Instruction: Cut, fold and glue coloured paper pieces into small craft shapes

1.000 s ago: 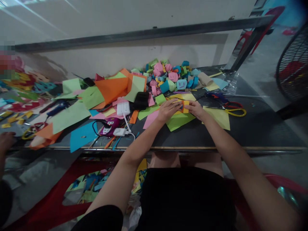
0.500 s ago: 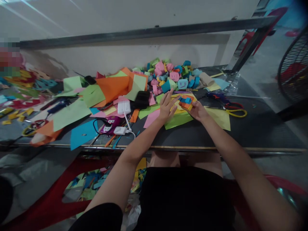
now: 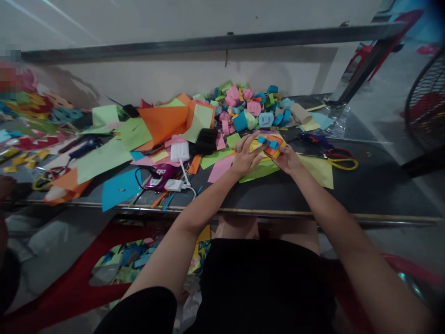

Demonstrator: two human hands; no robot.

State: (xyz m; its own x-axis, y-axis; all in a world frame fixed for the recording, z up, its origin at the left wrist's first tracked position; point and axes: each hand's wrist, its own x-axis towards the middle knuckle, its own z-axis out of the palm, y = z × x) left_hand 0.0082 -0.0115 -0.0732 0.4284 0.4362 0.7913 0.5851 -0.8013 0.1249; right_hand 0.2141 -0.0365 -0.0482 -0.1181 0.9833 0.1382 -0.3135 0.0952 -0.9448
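In the head view my right hand (image 3: 288, 159) has its fingers closed on the near right edge of a small orange and yellow foam-like piece (image 3: 278, 140). Small blue blocks (image 3: 274, 144) sit on top of it. My left hand (image 3: 247, 155) lies palm down at its left side, fingers stretched and apart, one fingertip touching or just beside the blocks. Below the hands are a lime green sheet (image 3: 260, 171), a pink sheet (image 3: 221, 169) and a pale yellow sheet (image 3: 318, 170). The underside of the held piece is hidden.
Behind is a heap of small coloured foam shapes (image 3: 253, 109). To the right lie scissors (image 3: 342, 160) with yellow and red handles. On the left are loose coloured sheets (image 3: 163, 123), a white adapter with cable (image 3: 180, 150) and a purple device (image 3: 162, 176). A fan (image 3: 426, 93) stands right.
My left hand has moved slightly right, and its fingers now reach over the piece toward the blue blocks. The right hand keeps its grip. Part of another person's hand appears at the left edge.
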